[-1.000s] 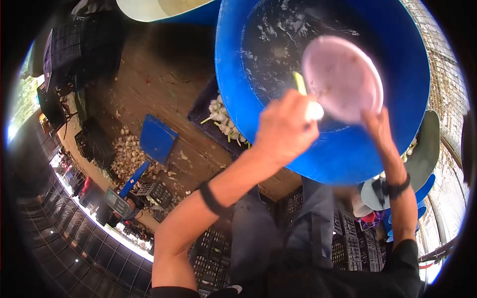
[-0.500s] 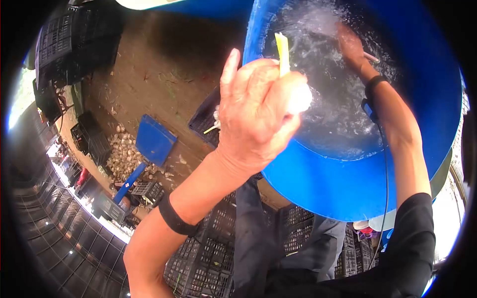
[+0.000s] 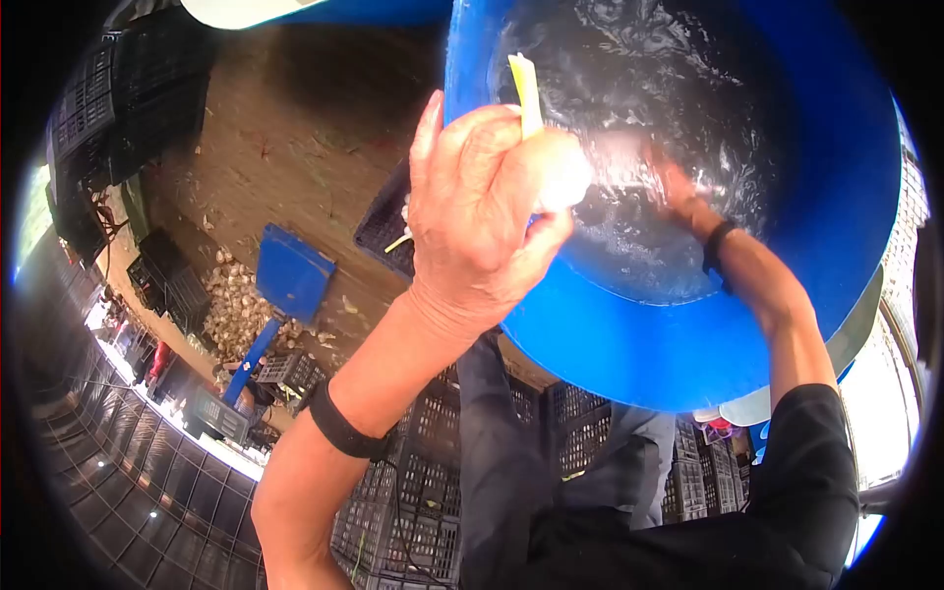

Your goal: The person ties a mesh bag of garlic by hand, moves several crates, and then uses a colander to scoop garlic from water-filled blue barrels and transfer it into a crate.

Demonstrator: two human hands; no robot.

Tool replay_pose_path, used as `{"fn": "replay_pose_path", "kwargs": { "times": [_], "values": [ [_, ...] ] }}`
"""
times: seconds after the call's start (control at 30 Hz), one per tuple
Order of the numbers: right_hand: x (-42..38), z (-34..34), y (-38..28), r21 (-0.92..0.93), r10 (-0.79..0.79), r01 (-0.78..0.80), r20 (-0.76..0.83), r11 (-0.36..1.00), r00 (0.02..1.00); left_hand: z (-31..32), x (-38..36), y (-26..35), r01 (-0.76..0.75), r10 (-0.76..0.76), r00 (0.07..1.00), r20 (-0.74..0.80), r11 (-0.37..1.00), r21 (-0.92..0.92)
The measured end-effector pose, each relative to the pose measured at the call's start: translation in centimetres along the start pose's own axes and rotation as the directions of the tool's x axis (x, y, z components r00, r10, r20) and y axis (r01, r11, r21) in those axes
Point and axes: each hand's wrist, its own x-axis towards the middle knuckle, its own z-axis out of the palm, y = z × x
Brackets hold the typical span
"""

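Observation:
Over the near left rim of a big blue tub (image 3: 629, 359), my left hand (image 3: 477, 211) is closed around a white garlic bulb (image 3: 565, 175). Its pale green-yellow stem (image 3: 527, 93) pokes up between the fingers. My right hand (image 3: 680, 192) dips into the rippling water (image 3: 678, 98) inside the tub, and its fingers are hidden under the surface and glare. Partly behind my left hand, a dark crate (image 3: 377, 236) with some garlic in it sits on the ground.
A blue platform scale (image 3: 295, 273) stands to the left, beside a pile of garlic bulbs (image 3: 231, 317). Black crates (image 3: 418, 501) are stacked around my legs, and more dark crates (image 3: 88, 108) rise at the far left. Scraps lie on the brown floor (image 3: 295, 138).
My right hand has moved toward me and deeper into the water, and the splashing has eased. My left hand still holds the garlic bulb. The view has shifted slightly.

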Motion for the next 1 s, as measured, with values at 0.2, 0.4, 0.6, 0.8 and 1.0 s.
{"fn": "replay_pose_path", "kwargs": {
  "times": [0.2, 0.4, 0.6, 0.8, 1.0],
  "values": [
    [-6.1, 3.2, -6.0, 0.271, 0.113, -0.067, -0.16, 0.96, 0.981, 0.2, -0.3, -0.5, -0.039, 0.039, 0.999, -0.001, 0.998, 0.055],
    [-13.1, -5.6, -9.5, 0.572, 0.16, -0.077, -0.095, 0.816, 0.983, -0.1, -0.4, 0.0, -0.024, 0.022, 1.0, 0.016, 0.996, 0.089],
    [-17.7, -12.7, -13.4, 0.805, 0.184, -0.05, -0.075, 0.591, 0.98, -1.4, -0.8, 2.4, -0.03, 0.027, 0.999, 0.019, 0.99, 0.137],
    [-22.1, -17.8, -16.0, 0.979, 0.136, -0.1, 0.076, 0.178, 0.988, -2.2, -4.9, 9.9, 0.132, -0.106, 0.952, 0.288, 0.989, -0.071],
    [-25.4, -20.1, -19.6, 0.989, 0.314, -0.108, 0.136, -0.106, 0.94, 1.7, -6.9, 11.0, 0.11, -0.144, 0.816, 0.56, 0.989, 0.094]
  ]
}}
